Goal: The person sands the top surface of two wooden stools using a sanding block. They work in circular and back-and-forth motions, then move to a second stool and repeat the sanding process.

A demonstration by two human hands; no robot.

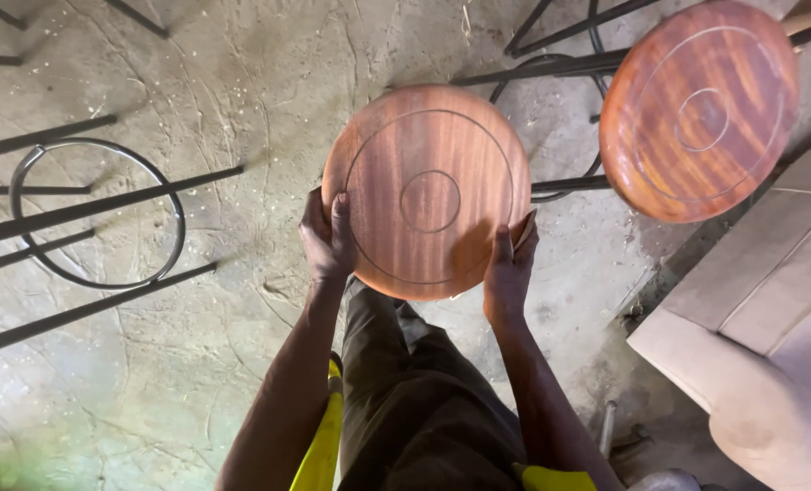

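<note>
Head view, looking straight down. Landmark: round wooden seat, reddish-brown, with 2 concentric grooves cut in its top face, 1 small ring at centre and 1 large ring near the rim.

Left hand: grasping the seat at its lower-left edge, thumb lying on the top face, fingers curled around the rim and under it.

Right hand: grasping the seat at its lower-right edge, thumb pressed on the top face, fingers wrapped around the rim. A thin pale strip shows between this hand and the rim; cannot tell what it is.

Seat position: held between both hands, above the person's dark trousers and over the rough concrete floor. Whether it rests on a frame underneath is hidden by the seat itself.

Up and to the right of the seat: 1 second wooden stool top, darker and glossier, same groove pattern, well apart from the held seat. Black metal legs run behind both.

Left of the seat: bare black stool frame lying on its side, with 1 round ring and straight bars.

Lower right of the seat: pale upholstered armchair, its arm near the right forearm
</note>
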